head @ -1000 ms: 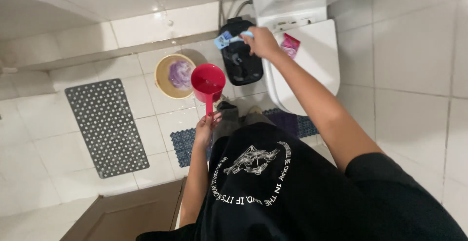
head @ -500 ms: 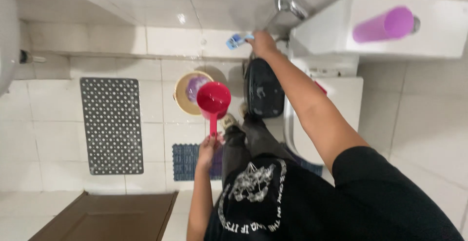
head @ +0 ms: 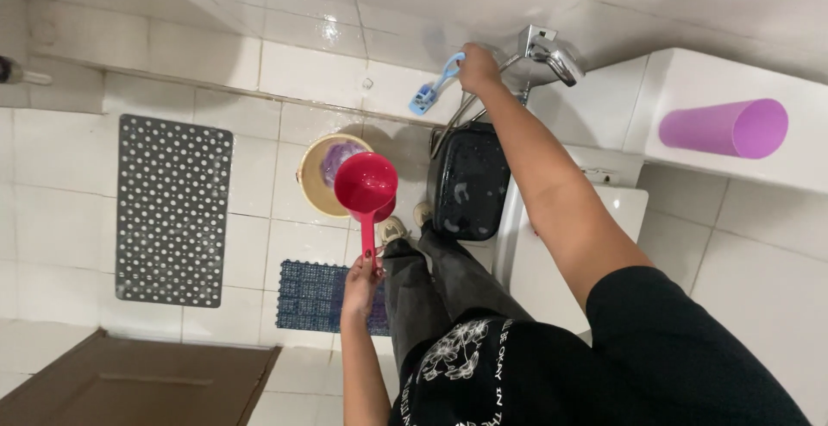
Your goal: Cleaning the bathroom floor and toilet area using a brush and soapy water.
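Two hands busy, each closed on its own item. Left hand (head: 360, 279) is wrapped round the handle end of a red water dipper (head: 366, 186), bowl held out ahead of the hand, open side up, above the floor. Can't tell if there's water in it. Right hand (head: 477, 68) is stretched far forward, well apart from the left, fingers curled round the grip of a blue bidet sprayer (head: 434, 86); the sprayer head sticks out to the left of that hand, close to the tiled wall. A metal hose runs down from below the right hand.

Just beyond the dipper bowl, partly hidden by it: a yellow bucket (head: 312, 176) on the floor with something pale purple inside, too small to identify. Between the two hands and lower down: a black bin (head: 470, 180), wet surface, standing right beside the white toilet (head: 552, 262), which sits under the right forearm. Chrome tap (head: 545, 51) just right of the right hand. Further right, a purple cup (head: 724, 128) lies on its side on a white ledge.

Left of the left hand: a small blue mat (head: 315, 297) near it, then a larger grey perforated mat (head: 172, 210) farther out. Brown door (head: 129, 383) at the near left.
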